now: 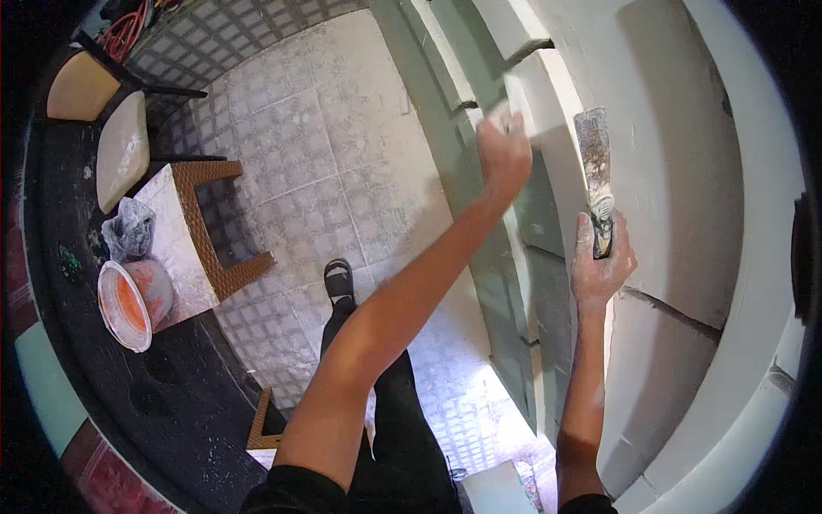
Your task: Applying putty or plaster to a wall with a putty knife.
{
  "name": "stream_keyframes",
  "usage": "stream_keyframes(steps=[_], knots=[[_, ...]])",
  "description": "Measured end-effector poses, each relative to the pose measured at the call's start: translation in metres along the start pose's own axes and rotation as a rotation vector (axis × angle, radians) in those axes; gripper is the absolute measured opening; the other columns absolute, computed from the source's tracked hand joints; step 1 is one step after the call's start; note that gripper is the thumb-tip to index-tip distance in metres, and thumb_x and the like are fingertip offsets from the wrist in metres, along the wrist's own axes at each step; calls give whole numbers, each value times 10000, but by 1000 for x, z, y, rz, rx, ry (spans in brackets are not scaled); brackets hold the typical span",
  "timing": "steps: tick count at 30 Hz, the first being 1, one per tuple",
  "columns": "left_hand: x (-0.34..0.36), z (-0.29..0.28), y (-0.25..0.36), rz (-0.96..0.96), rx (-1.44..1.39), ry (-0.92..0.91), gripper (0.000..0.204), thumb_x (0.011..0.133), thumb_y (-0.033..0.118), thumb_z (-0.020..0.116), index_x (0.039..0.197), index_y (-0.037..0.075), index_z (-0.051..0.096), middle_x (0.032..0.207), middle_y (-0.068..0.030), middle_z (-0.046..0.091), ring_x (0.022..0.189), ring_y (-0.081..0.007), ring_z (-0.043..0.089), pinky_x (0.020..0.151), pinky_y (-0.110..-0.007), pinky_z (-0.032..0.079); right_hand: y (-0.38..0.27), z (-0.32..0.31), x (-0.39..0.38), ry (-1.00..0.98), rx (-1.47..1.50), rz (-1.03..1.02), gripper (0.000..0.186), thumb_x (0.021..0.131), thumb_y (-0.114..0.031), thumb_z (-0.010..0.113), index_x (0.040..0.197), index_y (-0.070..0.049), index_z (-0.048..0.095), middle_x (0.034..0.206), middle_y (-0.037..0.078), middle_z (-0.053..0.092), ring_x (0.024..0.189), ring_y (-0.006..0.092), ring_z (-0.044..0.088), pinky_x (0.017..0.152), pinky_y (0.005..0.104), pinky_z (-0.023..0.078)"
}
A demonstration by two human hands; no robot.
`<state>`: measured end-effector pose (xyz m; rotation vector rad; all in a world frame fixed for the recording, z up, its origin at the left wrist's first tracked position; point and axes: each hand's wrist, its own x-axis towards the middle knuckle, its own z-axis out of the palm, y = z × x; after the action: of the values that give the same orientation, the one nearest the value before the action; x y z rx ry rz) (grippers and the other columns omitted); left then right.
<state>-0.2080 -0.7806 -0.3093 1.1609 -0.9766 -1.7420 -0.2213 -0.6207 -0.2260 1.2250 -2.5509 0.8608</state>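
- Stained, flat-bladed metal putty knife with a black handle (pixel 598 171) is pointing its blade forward, beside the white stepped wall panelling (pixel 550 94); the right hand (pixel 604 267) is gripping the handle.
- Left hand (pixel 507 156) is showing blurred at the panelling's left side, fingers curling; whether that grip is holding anything, I cannot tell.
- Progress? Broad faces are looking fairly smooth, while a dark, open joint (pixel 672 311) is showing, so the work seems to be standing part-done.

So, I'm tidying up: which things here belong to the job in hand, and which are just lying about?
Job, seemingly: scraper in right hand; ledge by blurred left hand.

Apparently lying about: chair, table, bag, red cables; perhaps bucket.
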Motion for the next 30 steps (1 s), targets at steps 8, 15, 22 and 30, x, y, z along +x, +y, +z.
stream_keyframes(steps=[8,15,22,30], knots=[[47,-5,-33,-70,203,115,211,930,134,573,1006,-26,687,814,-102,664,701,-183,600,642,-336,475,-16,7,0,-11,54,69,295,854,-159,737,1083,4,648,833,139,694,712,208,663,683,333,516],[11,-7,-15,-189,-44,-89,245,911,137,610,979,-92,664,840,-142,691,769,-210,644,710,-365,506,-9,1,2,11,25,32,308,842,-177,740,1075,2,648,841,152,691,719,254,672,696,346,520],[1,-31,-22,-189,212,-311,254,905,147,620,976,-94,654,866,-157,705,726,-207,648,684,-368,509,-10,2,1,10,-7,38,309,841,-183,743,1069,1,646,838,157,688,720,254,673,682,350,516],[-27,-29,-25,-82,338,-373,311,903,234,633,966,-70,619,828,-179,669,769,-297,650,749,-427,496,-3,-1,0,6,12,26,268,860,-165,719,1057,1,644,801,149,678,689,244,662,665,347,509]])
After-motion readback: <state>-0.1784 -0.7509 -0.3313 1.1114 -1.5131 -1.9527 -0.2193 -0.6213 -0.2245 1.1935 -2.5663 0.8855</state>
